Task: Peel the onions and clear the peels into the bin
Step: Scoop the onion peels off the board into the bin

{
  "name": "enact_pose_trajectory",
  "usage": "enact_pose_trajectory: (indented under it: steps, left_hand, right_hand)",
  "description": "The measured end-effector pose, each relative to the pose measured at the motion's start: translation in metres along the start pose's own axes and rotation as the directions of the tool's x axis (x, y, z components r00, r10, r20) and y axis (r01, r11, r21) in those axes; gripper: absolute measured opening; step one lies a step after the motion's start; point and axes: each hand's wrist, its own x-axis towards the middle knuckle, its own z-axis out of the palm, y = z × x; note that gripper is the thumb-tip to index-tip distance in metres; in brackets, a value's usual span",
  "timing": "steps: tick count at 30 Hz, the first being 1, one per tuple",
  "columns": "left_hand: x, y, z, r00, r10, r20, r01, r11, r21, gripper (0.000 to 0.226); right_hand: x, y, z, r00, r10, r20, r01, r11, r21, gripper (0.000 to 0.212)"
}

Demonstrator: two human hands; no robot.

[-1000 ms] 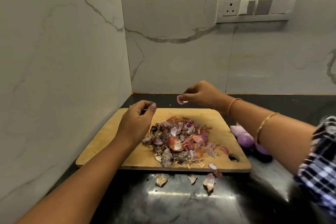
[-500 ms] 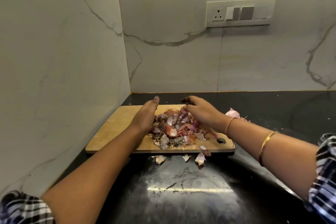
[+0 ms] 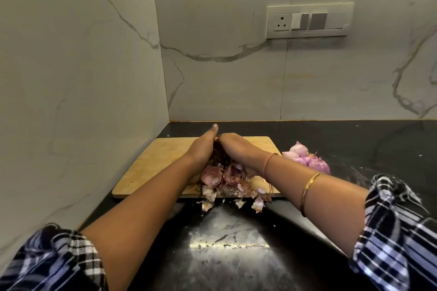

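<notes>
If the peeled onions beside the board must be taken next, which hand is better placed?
Right. The peeled onions lie just off the cutting board's right edge, near the right hand; the left hand presses the peel pile's far side.

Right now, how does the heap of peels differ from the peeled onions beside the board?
The peel heap lies on the cutting board, pressed between the left hand and the right hand. The peeled onions sit untouched on the black counter, right of the board. The peel heap is thin, ragged, brownish-pink scraps, while the peeled onions are smooth, rounded bulbs. Both show pink-purple tones.
</notes>
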Motion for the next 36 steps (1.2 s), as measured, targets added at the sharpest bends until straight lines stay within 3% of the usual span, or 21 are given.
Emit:
enact_pose_trajectory:
  steps: [5, 8, 14, 18, 22, 25, 28, 36]
  left_hand:
    - [-0.005, 0.003, 0.005, 0.995, -0.063, 0.072, 0.071, 0.99, -0.12, 0.056]
    - [-0.002, 0.006, 0.009, 0.997, -0.066, 0.045, 0.073, 0.981, -0.178, 0.053]
    - [-0.002, 0.012, 0.019, 0.996, 0.087, 0.035, -0.067, 0.921, -0.383, 0.031]
    - [-0.003, 0.015, 0.031, 0.973, 0.161, -0.165, -0.222, 0.848, -0.48, 0.035]
    - [-0.002, 0.018, 0.037, 0.914, 0.032, -0.404, -0.282, 0.766, -0.578, 0.022]
    - [-0.002, 0.019, 0.042, 0.903, -0.047, -0.427, -0.241, 0.768, -0.594, 0.018]
    - [-0.004, 0.02, 0.041, 0.923, -0.066, -0.379, -0.188, 0.782, -0.594, 0.022]
    - [-0.015, 0.036, 0.037, 0.927, 0.067, -0.369, -0.215, 0.901, -0.376, 0.033]
  right_hand:
    - [-0.003, -0.005, -0.003, 0.997, 0.064, 0.043, -0.072, 0.97, 0.23, 0.028]
    - [-0.004, -0.007, -0.006, 0.998, 0.055, 0.044, -0.066, 0.939, 0.337, 0.029]
    - [-0.002, -0.011, -0.014, 0.999, 0.03, -0.035, -0.004, 0.814, 0.58, 0.031]
    - [-0.002, -0.017, -0.011, 0.986, 0.013, -0.168, 0.106, 0.728, 0.677, 0.024]
    - [-0.003, -0.021, -0.002, 0.958, 0.048, -0.284, 0.184, 0.656, 0.732, 0.02]
    - [-0.002, -0.019, 0.003, 0.936, 0.112, -0.333, 0.19, 0.636, 0.748, 0.02]
    - [-0.006, -0.02, 0.007, 0.948, 0.12, -0.294, 0.166, 0.602, 0.781, 0.02]
    - [-0.012, -0.041, 0.008, 0.969, 0.037, -0.243, 0.165, 0.637, 0.753, 0.025]
